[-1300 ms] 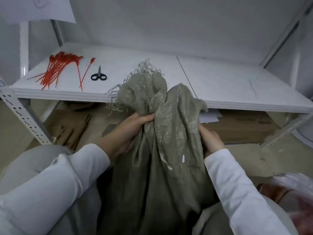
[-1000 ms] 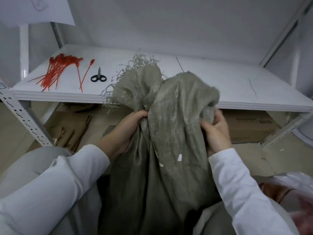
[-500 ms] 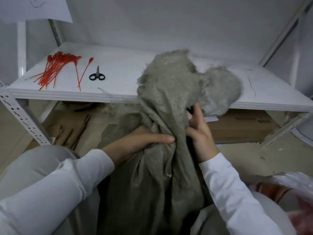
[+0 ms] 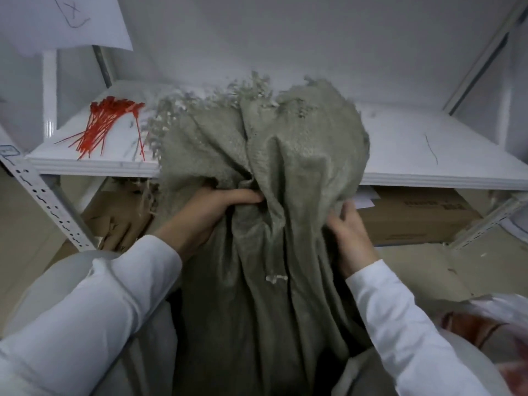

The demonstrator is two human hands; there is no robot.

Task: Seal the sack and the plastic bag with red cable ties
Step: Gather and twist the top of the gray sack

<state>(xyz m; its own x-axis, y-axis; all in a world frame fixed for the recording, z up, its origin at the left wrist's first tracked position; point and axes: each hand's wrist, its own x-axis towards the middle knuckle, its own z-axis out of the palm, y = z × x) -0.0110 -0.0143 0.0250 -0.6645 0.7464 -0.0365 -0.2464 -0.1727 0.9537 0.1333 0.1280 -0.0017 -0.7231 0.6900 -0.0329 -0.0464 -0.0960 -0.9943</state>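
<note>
A person in white sleeves (image 4: 114, 295) holds a grey-green woven sack (image 4: 257, 324) that stands upright close against the body. A plastic bag (image 4: 491, 324) with reddish contents lies at the lower right, apart from both hands. The left grip (image 4: 208, 215) is clenched round the sack's gathered neck, fingers curled into the cloth. The right grip (image 4: 351, 238) is at the neck's right side, fingertips tucked under a fold; whether it clasps the cloth cannot be told. Above both, the frayed mouth billows up over the edge of a white shelf (image 4: 428, 144). A cardboard box (image 4: 414, 221) lies on the floor beneath the shelf. A loose bundle of red cable ties (image 4: 103, 127) rests on the shelf's left end, well apart from either grip. Behind is a white wall, with a paper sheet (image 4: 57, 21) at the upper left.
</note>
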